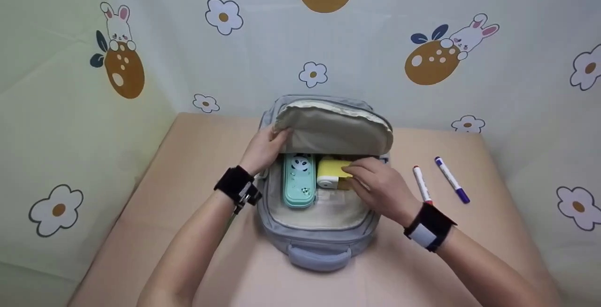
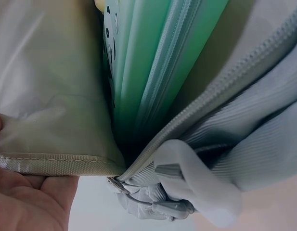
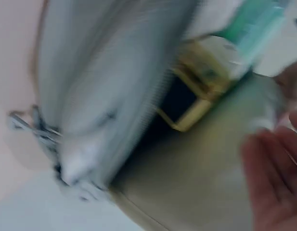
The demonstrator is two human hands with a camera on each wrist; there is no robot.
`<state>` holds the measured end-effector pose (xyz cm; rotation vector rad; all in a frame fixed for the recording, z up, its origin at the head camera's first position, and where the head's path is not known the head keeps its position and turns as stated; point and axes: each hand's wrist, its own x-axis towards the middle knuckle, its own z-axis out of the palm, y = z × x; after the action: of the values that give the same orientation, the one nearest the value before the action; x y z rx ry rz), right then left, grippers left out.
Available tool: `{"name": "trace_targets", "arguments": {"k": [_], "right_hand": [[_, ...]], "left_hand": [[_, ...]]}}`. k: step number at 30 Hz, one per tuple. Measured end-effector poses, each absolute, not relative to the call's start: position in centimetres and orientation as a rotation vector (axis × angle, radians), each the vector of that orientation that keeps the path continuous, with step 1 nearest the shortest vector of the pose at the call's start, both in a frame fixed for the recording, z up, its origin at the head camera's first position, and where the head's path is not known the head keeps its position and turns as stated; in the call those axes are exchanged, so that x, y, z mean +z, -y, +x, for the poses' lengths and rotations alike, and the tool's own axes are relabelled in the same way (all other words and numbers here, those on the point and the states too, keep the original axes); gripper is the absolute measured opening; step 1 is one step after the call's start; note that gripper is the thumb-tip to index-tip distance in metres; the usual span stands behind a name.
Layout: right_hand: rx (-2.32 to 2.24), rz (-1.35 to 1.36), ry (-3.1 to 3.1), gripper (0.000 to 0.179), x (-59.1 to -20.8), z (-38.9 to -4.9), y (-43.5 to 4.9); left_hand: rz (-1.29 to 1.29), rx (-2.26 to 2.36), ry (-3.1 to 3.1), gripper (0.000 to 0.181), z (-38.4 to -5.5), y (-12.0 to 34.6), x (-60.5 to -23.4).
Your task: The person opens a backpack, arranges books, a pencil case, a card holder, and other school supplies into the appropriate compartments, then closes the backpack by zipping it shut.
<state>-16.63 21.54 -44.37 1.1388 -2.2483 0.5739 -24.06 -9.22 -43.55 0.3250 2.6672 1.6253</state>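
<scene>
A grey backpack (image 1: pixel 319 236) lies unzipped with its front flap (image 1: pixel 333 133) raised. At the flap's left edge my left hand (image 1: pixel 265 151) pinches the cloth; the left wrist view shows fingers under the hem (image 2: pixel 57 163). Inside, a mint-green zipped pencil case (image 1: pixel 299 194) with a panda face lies on the left. Beside it sits a yellow and white box-shaped thing (image 1: pixel 331 168), possibly a desktop pencil sharpener. My right hand (image 1: pixel 385 187) is over its right side, fingers loosely extended. In the blurred right wrist view, the fingers (image 3: pixel 264 168) appear apart from the yellow thing (image 3: pixel 199 77).
Right of the backpack, a red-capped marker (image 1: pixel 422 185) and a blue marker (image 1: pixel 451 180) lie on the pale table (image 1: pixel 155 232). The backpack's carry handle (image 1: pixel 319 257) points toward me. A patterned curtain (image 1: pixel 263 53) hangs behind and at both sides.
</scene>
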Motion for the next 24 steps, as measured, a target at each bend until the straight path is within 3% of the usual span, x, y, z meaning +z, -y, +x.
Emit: {"name": "trace_targets", "arguments": {"k": [5,12,24], "right_hand": [[0.728,0.897,1.897,0.036,-41.5,-15.8,-23.1],[0.795,0.686,2.205,0.061,-41.1,-17.4,-26.3],[0.861,0.595,2.273,0.026,-42.8,-18.2,-26.7]], "left_hand": [[0.349,1.632,-2.660,0.042,-24.1,9.3,-43.6],[0.341,1.651,-2.638,0.040,-24.0,9.4,-43.8],[0.346,1.631,-2.612,0.041,-23.0,9.7,-43.9]]}}
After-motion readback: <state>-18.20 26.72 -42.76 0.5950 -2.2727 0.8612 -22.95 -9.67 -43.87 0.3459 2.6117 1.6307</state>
